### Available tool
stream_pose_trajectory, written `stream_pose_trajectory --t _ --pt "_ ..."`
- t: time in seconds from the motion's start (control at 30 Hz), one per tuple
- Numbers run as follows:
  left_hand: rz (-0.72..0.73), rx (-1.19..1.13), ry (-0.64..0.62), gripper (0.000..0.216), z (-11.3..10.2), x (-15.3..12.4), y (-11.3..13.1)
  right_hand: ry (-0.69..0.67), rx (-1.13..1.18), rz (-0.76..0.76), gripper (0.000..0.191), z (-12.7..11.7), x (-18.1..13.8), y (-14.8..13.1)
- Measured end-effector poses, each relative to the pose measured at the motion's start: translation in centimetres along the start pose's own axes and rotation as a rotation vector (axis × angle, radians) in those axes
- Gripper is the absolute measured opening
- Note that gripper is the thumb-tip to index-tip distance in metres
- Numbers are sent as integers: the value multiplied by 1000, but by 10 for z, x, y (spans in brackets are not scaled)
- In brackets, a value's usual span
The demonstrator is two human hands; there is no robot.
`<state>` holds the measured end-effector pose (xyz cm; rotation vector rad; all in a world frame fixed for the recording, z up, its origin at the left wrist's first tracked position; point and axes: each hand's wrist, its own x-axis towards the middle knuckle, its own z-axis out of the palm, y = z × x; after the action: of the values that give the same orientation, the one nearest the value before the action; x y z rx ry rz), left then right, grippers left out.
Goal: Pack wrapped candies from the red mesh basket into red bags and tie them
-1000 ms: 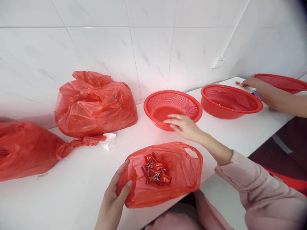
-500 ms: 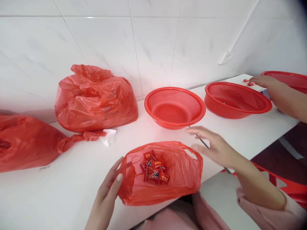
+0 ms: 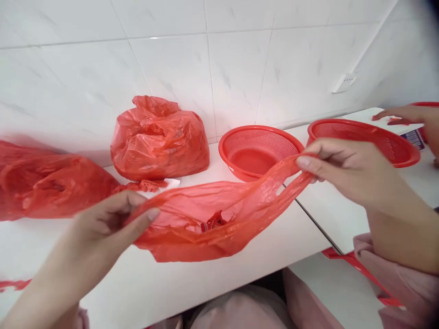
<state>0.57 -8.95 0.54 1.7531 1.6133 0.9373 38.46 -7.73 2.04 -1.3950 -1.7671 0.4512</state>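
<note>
1. We hold a red plastic bag [image 3: 202,244] above the near side of the table [image 3: 164,292]; a small red packet [image 3: 212,222] shows inside.
2. Our right hand [image 3: 348,171], free a moment ago, now pinches the handle end, fingers closed.
3. Our left hand [image 3: 99,228] has its fingers closed on the opposite rim.
4. The mouth is now stretched narrower, hiding more contents.
5. Beyond stands a red mesh basket [image 3: 254,161].

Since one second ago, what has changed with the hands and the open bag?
The right hand moved back from the leftmost basket and took hold of the open bag by its handle, stretching it rightward. The left hand kept its grip; the basket stayed put.
</note>
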Motion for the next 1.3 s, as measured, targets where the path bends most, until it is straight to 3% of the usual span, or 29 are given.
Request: stream_pose_trajectory --t 0.07,0.1,0.2,0.27,0.43,0.57,0.67,0.8,0.9,1.0,1.17,1.3 --pt "71 53 149 30 -8 11 19 56 -10 -69 30 1 10 -16" --pt "79 83 133 31 -9 17 25 28 -23 -89 30 2 14 -22" --pt "3 125 -127 35 -8 36 21 -95 -27 -88 28 8 26 -31" --pt "-61 88 -230 35 -7 45 8 -73 41 -60 26 9 33 -31" --pt "-175 -166 -328 22 -10 42 -13 -45 80 -37 25 7 41 -24" --pt "-237 -327 -273 20 -10 38 -13 -81 99 -26 25 12 43 -22" --pt "-267 -491 -318 21 -3 39 -10 -179 196 13 27 27 42 -22" --pt "-312 -764 -356 21 18 35 -2 -383 404 49 30 74 30 -25" --pt "-276 -845 -386 20 35 30 5 -536 542 65 38 116 12 -28" --pt "-206 -856 -363 17 44 24 8 -521 553 88 34 143 -3 -31" --pt "-108 -696 -286 26 50 12 -4 -583 610 110 30 156 -11 -31" --pt "72 -497 -199 47 64 -2 -16 -589 759 110 22 159 -6 -31"
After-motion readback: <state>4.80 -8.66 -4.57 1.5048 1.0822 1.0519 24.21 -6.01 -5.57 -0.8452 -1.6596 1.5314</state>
